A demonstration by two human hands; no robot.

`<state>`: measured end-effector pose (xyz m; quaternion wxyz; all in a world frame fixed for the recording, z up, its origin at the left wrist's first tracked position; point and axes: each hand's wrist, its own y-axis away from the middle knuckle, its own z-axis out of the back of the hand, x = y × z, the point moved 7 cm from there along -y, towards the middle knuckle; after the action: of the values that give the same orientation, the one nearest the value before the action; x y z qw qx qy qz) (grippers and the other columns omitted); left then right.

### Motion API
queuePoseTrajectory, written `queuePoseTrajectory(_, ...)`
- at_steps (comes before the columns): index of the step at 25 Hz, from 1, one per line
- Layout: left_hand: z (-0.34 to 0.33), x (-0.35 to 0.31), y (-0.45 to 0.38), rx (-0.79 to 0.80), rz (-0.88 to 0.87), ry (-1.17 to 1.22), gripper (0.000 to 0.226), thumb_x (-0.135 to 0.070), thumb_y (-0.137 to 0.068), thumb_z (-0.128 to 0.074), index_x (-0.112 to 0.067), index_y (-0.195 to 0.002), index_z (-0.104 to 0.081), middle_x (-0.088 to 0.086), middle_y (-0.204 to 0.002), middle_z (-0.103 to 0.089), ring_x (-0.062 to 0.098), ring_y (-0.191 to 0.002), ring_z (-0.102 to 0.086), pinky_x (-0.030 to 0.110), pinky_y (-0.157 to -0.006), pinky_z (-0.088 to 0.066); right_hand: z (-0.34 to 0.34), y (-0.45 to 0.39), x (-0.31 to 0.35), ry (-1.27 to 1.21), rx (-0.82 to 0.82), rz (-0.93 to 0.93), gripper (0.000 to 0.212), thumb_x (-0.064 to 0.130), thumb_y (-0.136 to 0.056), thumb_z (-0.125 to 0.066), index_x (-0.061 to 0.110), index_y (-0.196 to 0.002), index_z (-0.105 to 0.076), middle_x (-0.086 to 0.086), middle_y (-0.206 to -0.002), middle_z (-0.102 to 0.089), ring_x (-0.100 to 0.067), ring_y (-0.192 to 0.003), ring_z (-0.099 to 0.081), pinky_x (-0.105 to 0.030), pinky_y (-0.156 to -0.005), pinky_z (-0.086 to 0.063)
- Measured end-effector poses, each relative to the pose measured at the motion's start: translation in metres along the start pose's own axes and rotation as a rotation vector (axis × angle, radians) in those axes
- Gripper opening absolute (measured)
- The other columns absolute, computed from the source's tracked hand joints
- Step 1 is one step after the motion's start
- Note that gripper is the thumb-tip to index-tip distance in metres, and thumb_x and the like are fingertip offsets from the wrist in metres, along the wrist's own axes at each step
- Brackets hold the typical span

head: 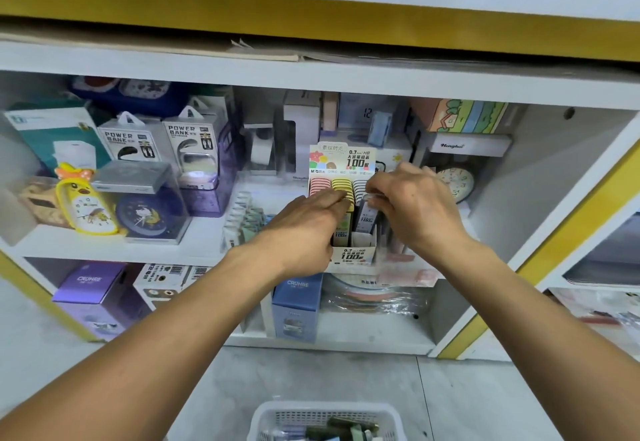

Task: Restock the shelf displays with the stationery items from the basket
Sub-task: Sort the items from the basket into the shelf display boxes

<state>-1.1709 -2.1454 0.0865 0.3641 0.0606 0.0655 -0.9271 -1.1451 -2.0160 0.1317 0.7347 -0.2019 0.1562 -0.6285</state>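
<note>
A cardboard display box of pencil leads (349,257) stands on the middle shelf, with rows of pink, yellow and grey lead cases (341,184) in it. My left hand (304,222) lies against the box's left side, its fingers reaching over the yellow row. My right hand (412,205) is at the right row, its fingers curled round a grey lead case (367,214) that stands in the box. A white basket (325,421) with several stationery items sits on the floor below, at the bottom edge of the view.
Power bank boxes (187,150) and alarm clocks (90,205) fill the shelf's left part. A round clock (455,182) stands right of the display box. Purple and blue boxes (298,305) sit on the lower shelf. Grey floor lies between shelf and basket.
</note>
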Motion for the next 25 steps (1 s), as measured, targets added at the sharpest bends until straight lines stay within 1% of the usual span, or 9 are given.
queuePoseTrajectory(2, -0.002, 0.002, -0.001, 0.02, 0.019, 0.009, 0.075, -0.007, -0.086, -0.052, -0.016, -0.155, -0.023, -0.001, -0.165, -0.011, 0.017, -0.15, -0.012, 0.036, -0.12, -0.021, -0.008, -0.001, 0.007, 0.084, 0.045, 0.044, 0.006, 0.02, -0.092, -0.067, 0.018, -0.093, -0.072, 0.002, -0.091, -0.068, -0.023, -0.093, -0.051, -0.037, -0.076, -0.037)
queuePoseTrajectory(5, -0.006, 0.005, -0.004, 0.042, 0.046, 0.022, 0.078, -0.007, -0.086, -0.052, -0.018, -0.156, -0.019, -0.004, -0.166, -0.007, 0.015, -0.151, -0.008, 0.039, -0.121, -0.018, -0.017, 0.0, 0.012, 0.16, 0.111, 0.095, 0.027, 0.007, -0.086, -0.067, 0.026, -0.102, -0.076, 0.006, -0.111, -0.063, -0.021, -0.102, -0.043, -0.033, -0.074, -0.025)
queuePoseTrajectory(11, -0.007, 0.007, 0.0, 0.068, 0.06, 0.039, 0.08, -0.005, -0.086, -0.051, -0.017, -0.157, -0.014, -0.003, -0.166, -0.003, 0.014, -0.152, -0.002, 0.041, -0.123, -0.013, 0.006, 0.004, -0.006, 0.068, -0.014, -0.072, 0.032, 0.005, -0.089, -0.059, 0.018, -0.115, -0.072, 0.003, -0.114, -0.065, -0.024, -0.105, -0.048, -0.036, -0.08, -0.029)
queuePoseTrajectory(14, 0.004, 0.005, 0.006, -0.038, 0.035, 0.055, 0.07, -0.005, -0.084, -0.052, -0.013, -0.151, -0.032, 0.003, -0.161, -0.023, 0.02, -0.147, -0.02, 0.037, -0.119, -0.025, 0.025, 0.008, -0.009, -0.052, -0.101, -0.113, 0.029, 0.003, -0.087, -0.059, 0.013, -0.109, -0.075, -0.001, -0.109, -0.07, -0.027, -0.103, -0.054, -0.041, -0.086, -0.041)
queuePoseTrajectory(16, 0.014, -0.001, 0.017, -0.188, -0.008, 0.04, 0.052, -0.005, -0.081, -0.053, -0.012, -0.133, -0.051, 0.004, -0.137, -0.047, 0.022, -0.128, -0.042, 0.037, -0.104, -0.041, 0.03, 0.016, 0.003, -0.167, -0.095, -0.104, 0.028, 0.001, -0.086, -0.057, 0.012, -0.103, -0.076, -0.002, -0.104, -0.073, -0.026, -0.101, -0.061, -0.041, -0.091, -0.045)
queuePoseTrajectory(18, 0.01, -0.007, 0.032, -0.231, -0.013, 0.066, 0.032, -0.007, -0.079, -0.052, -0.017, -0.109, -0.056, 0.001, -0.112, -0.056, 0.023, -0.107, -0.054, 0.038, -0.084, -0.05, 0.025, 0.034, 0.023, -0.265, -0.039, -0.079, 0.026, 0.001, -0.085, -0.058, 0.013, -0.097, -0.077, -0.001, -0.1, -0.076, -0.021, -0.098, -0.066, -0.032, -0.095, -0.037)
queuePoseTrajectory(21, -0.042, -0.021, 0.058, 0.027, 0.005, 0.111, 0.022, -0.009, -0.078, -0.052, -0.027, -0.088, -0.046, 0.0, -0.091, -0.059, 0.026, -0.089, -0.06, 0.032, -0.064, -0.043, -0.023, 0.087, 0.061, -0.287, 0.297, 0.011, 0.025, 0.007, -0.083, -0.057, 0.019, -0.095, -0.075, -0.003, -0.097, -0.075, -0.025, -0.093, -0.066, -0.035, -0.083, -0.049)
queuePoseTrajectory(23, -0.101, -0.022, 0.081, 0.342, 0.038, 0.079, 0.019, -0.01, -0.082, -0.055, -0.018, -0.098, -0.057, 0.004, -0.095, -0.063, 0.028, -0.093, -0.06, 0.033, -0.067, -0.046, -0.081, 0.142, 0.077, -0.197, 0.685, 0.046, 0.03, 0.01, -0.086, -0.053, 0.023, -0.105, -0.072, -0.004, -0.109, -0.071, -0.026, -0.102, -0.063, -0.035, -0.082, -0.052)
queuePoseTrajectory(25, -0.167, -0.016, 0.111, 0.65, 0.078, 0.012, 0.03, -0.016, -0.085, -0.06, -0.004, -0.113, -0.064, 0.014, -0.11, -0.067, 0.032, -0.101, -0.062, 0.039, -0.081, -0.054, -0.137, 0.212, 0.085, -0.167, 1.055, 0.025, 0.032, 0.013, -0.09, -0.053, 0.022, -0.115, -0.07, -0.005, -0.121, -0.066, -0.024, -0.112, -0.059, -0.032, -0.091, -0.05)
